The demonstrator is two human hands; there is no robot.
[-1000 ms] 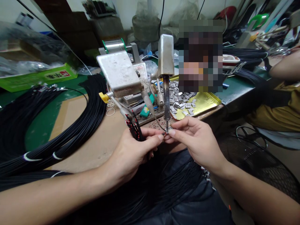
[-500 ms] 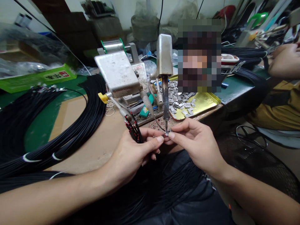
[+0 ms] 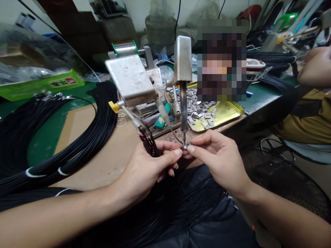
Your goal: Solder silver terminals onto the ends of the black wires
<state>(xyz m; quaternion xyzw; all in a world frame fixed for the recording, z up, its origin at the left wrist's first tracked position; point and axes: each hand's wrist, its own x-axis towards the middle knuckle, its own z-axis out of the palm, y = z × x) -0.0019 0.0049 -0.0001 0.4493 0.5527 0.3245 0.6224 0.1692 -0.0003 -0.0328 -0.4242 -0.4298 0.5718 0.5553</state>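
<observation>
At far left, plastic bags are held in a green box (image 3: 41,84); before it, cables (image 3: 102,110) are laid in a curve over the table (image 3: 38,144) and cardboard (image 3: 77,137). A solder spool (image 3: 126,49) is mounted behind a metal housing (image 3: 129,77). Next, the iron (image 3: 183,106) is pointed down, and the tray (image 3: 230,112) of loose metal parts is partly blocked by it. At far right a co-worker's arm (image 3: 315,65) is seen.

Wires (image 3: 149,141) are gripped by the left hand (image 3: 147,167), bunched at the thumb's crook, thumb extended rightward. A connector (image 3: 188,145) is pinched between the right hand's (image 3: 221,156) thumb and forefinger, at the iron's tip; whether they touch cannot be told.
</observation>
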